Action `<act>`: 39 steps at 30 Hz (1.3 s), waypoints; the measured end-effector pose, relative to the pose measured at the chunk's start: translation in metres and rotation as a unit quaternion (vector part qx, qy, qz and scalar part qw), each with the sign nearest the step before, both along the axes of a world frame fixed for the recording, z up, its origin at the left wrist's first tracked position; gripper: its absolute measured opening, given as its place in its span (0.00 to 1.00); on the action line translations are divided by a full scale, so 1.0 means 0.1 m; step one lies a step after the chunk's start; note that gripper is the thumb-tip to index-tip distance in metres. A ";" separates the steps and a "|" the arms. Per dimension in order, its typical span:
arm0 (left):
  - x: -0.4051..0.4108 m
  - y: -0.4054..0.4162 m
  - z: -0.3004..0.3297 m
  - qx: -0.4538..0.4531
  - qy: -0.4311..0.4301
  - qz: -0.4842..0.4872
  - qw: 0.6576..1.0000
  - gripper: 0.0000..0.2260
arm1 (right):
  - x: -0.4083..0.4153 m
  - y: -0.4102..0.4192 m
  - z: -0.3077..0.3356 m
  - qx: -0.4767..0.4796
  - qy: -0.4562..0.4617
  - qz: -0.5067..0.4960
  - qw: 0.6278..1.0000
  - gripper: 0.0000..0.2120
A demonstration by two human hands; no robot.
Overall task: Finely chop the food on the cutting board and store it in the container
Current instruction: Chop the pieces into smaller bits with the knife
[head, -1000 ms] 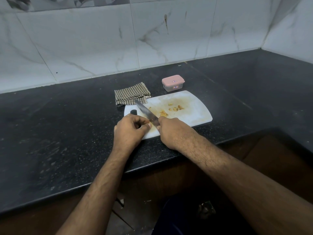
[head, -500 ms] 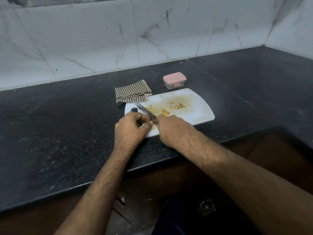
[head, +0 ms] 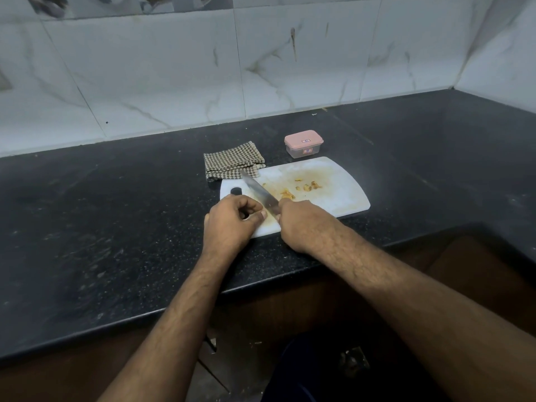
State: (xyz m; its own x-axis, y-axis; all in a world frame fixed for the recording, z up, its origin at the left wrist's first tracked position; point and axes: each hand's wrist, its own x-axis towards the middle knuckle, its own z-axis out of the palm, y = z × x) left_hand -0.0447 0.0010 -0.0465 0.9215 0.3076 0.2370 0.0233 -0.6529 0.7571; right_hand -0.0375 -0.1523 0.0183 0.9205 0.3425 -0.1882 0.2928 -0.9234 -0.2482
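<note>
Your right hand (head: pixel 304 224) is wrapped round the handle of a kitchen knife (head: pixel 259 193), fingers curled tight; the handle itself is hidden under the fist. The blade runs up and left across the white cutting board (head: pixel 342 195), tip reaching the board's far-left edge near the checked cloth (head: pixel 232 165). Whether the edge touches the board can't be told.

Your left hand (head: pixel 232 224) sits at the board's near-left corner, fingers curled in, thumb tip just beside the blade's base. What it pinches, if anything, isn't visible.

Food: small yellowish-orange bits (head: pixel 307 186) lie scattered mid-board, w/ another clump (head: pixel 287 194) right next to the blade, just beyond your right knuckles. The board's middle is stained yellow. A dark handle hole (head: pixel 236 191) shows at the board's left end, just above your left hand.

Container (head: pixel 303 143): small, clear-walled, pink lid on, standing on the black countertop (head: pixel 116 227) just behind the board's far edge, apart from the food. The cloth lies folded to the container's left, its near edge touching or overlapping the board's corner. White marble-look tiles (head: pixel 174 82) back the counter.
</note>
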 end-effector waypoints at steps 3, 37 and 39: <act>0.00 0.00 0.00 -0.011 -0.008 -0.005 1.000 0.02 | 0.00 -0.03 -0.03 0.012 0.004 -0.003 1.000 0.16; 0.01 0.01 0.00 0.003 -0.017 -0.014 1.000 0.05 | 0.01 0.00 -0.01 -0.019 -0.001 0.019 1.000 0.19; 0.01 0.01 -0.01 0.002 -0.016 -0.015 1.000 0.05 | 0.01 0.02 0.00 -0.025 0.000 0.019 1.000 0.19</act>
State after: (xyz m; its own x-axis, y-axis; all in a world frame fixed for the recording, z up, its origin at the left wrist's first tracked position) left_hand -0.0439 0.0016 -0.0471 0.9221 0.2787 0.2685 -0.0211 -0.6565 0.7540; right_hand -0.0368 -0.1507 0.0184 0.9066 0.3683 -0.2060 0.3287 -0.9224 -0.2028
